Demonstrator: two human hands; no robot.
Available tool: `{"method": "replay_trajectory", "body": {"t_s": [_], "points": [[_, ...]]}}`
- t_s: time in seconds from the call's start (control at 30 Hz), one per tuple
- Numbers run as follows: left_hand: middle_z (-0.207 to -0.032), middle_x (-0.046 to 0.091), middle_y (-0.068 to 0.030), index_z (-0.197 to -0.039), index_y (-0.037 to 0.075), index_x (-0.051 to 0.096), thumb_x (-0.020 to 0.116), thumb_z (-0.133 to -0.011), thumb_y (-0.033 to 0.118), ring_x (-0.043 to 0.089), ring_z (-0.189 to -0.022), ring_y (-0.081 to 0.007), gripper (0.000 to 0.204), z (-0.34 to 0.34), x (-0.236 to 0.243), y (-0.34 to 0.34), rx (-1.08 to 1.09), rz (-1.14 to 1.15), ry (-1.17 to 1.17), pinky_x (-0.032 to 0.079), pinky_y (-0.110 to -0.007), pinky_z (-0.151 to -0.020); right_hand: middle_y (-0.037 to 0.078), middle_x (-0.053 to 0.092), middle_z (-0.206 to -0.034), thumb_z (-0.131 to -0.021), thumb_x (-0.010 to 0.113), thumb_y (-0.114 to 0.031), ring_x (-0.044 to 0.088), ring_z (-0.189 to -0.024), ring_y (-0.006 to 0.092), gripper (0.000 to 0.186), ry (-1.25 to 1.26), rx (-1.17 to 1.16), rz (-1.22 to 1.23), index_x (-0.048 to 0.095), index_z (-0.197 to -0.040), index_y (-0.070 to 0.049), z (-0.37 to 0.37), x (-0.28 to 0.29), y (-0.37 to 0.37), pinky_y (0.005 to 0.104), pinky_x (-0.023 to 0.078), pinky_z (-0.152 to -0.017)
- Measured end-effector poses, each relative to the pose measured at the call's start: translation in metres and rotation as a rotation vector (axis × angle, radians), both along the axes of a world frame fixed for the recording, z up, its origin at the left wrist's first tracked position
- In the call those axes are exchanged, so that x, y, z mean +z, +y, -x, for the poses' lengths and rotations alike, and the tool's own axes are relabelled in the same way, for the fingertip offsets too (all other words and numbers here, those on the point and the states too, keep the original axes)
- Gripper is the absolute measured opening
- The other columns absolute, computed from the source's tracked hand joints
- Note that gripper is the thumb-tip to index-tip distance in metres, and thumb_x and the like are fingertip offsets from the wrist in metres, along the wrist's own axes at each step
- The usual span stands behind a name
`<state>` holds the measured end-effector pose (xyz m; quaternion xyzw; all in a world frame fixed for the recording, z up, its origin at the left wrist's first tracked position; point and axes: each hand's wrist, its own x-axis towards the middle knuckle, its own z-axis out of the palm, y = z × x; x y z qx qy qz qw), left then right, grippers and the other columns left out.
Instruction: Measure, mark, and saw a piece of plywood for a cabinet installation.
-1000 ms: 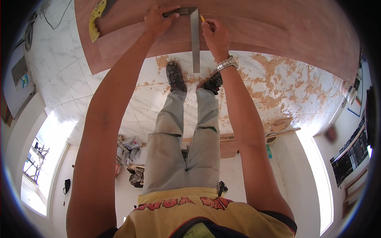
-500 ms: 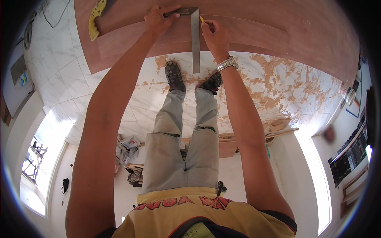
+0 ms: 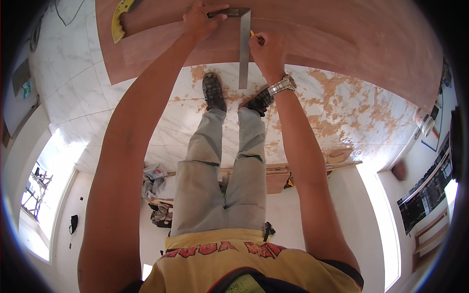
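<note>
A try square (image 3: pixel 245 54) lies on a reddish-brown wooden board (image 3: pixel 322 36), its steel blade pointing toward me and sticking out past the near edge. My left hand (image 3: pixel 201 22) grips the dark stock at the far end, index finger along one side and thumb on the other. In my right hand (image 3: pixel 269 51) a yellow pencil (image 3: pixel 252 33) is pinched, its tip close to the blade's right edge. Most of the pencil is hidden by the fingers. Any line on the board is too faint to make out.
A yellow-handled saw (image 3: pixel 118 24) lies on the board's left part. Below, the white tiled floor (image 3: pixel 78 93) carries brown flakes (image 3: pixel 327 117) around my shoes (image 3: pixel 213 92). Bags (image 3: pixel 155 180) and wood planks (image 3: pixel 278 178) lie behind me. A white bucket (image 3: pixel 426 123) stands at the right.
My right hand has slid a little toward me along the blade with the pencil. The left hand still holds the square, and the whole view has shifted slightly.
</note>
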<state>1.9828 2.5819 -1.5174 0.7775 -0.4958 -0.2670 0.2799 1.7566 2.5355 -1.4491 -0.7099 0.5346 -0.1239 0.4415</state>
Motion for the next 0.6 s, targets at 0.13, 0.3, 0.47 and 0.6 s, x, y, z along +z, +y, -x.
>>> {"method": "replay_trajectory", "body": {"t_s": [0.13, 0.3, 0.47, 0.6], "points": [[-0.096, 0.056, -0.0021, -0.120, 0.040, 0.076, 0.083, -0.082, 0.039, 0.059, -0.094, -0.0190, 0.038, 0.008, -0.006, -0.005, 0.031, -0.041, 0.040, 0.048, -0.032, -0.090, 0.010, 0.068, -0.061, -0.086, 0.066, -0.016, 0.065, -0.051, 0.0232, 0.018, 0.047, 0.007, 0.044, 0.072, -0.083, 0.001, 0.017, -0.010, 0.019, 0.0355, 0.052, -0.054], [-0.097, 0.056, -0.0016, -0.119, 0.040, 0.077, 0.082, -0.082, 0.039, 0.059, -0.094, -0.0190, 0.037, 0.003, -0.008, -0.003, -0.001, -0.005, -0.025, 0.048, -0.033, -0.091, 0.019, 0.067, -0.066, -0.086, 0.065, -0.014, 0.068, -0.060, 0.0354, 0.018, 0.068, -0.024, 0.053, 0.069, -0.076, 0.000, 0.011, -0.001, 0.023, 0.0422, 0.055, -0.057], [-0.096, 0.056, -0.0006, -0.120, 0.041, 0.076, 0.082, -0.082, 0.039, 0.059, -0.092, -0.0172, 0.038, 0.005, -0.005, -0.005, -0.011, -0.018, -0.088, 0.049, -0.033, -0.088, 0.019, 0.067, -0.066, -0.086, 0.065, -0.015, 0.068, -0.061, 0.0370, 0.018, 0.043, -0.044, 0.058, 0.068, -0.075, 0.000, 0.012, -0.006, 0.029, 0.0433, 0.055, -0.058], [-0.096, 0.056, -0.0006, -0.120, 0.041, 0.076, 0.082, -0.083, 0.040, 0.059, -0.092, -0.0172, 0.037, 0.007, -0.004, -0.005, 0.010, -0.031, -0.009, 0.048, -0.034, -0.088, 0.010, 0.067, -0.059, -0.087, 0.067, -0.013, 0.067, -0.052, 0.0246, 0.017, 0.060, -0.027, 0.191, 0.067, -0.076, -0.001, 0.013, -0.012, 0.030, 0.0354, 0.051, -0.053]]}}
